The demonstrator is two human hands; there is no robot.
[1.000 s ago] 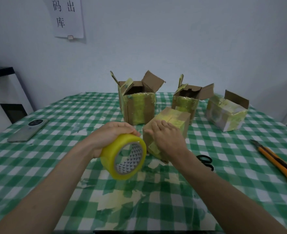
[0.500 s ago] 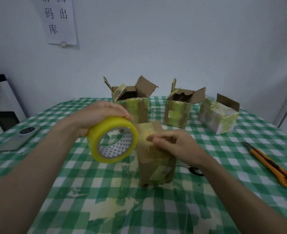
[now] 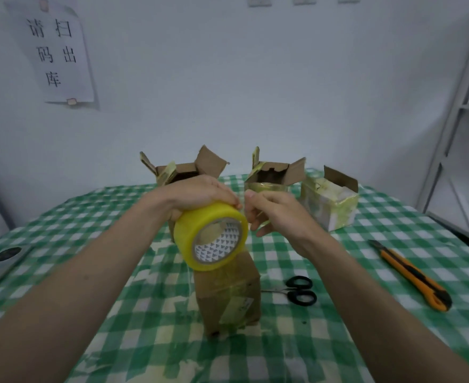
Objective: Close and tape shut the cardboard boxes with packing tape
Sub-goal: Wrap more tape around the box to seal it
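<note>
With the closed cardboard box [image 3: 229,294] now stood on end near the table's middle, the left hand [image 3: 197,197] has raised the gripped yellow packing-tape roll [image 3: 211,239] above it while the right hand [image 3: 272,214], off the box, pinches at the roll's edge, probably drawing a fresh strip.

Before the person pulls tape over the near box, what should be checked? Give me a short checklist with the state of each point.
1. Tape roll held firmly by the left hand: ok.
2. Right hand pinching the tape end: cannot tell, the strip is too clear to see.
3. Near box standing upright on the table: ok.
4. Its top flaps closed: cannot tell, the roll hides them.
5. Scissors within reach for cutting: ok.
</note>
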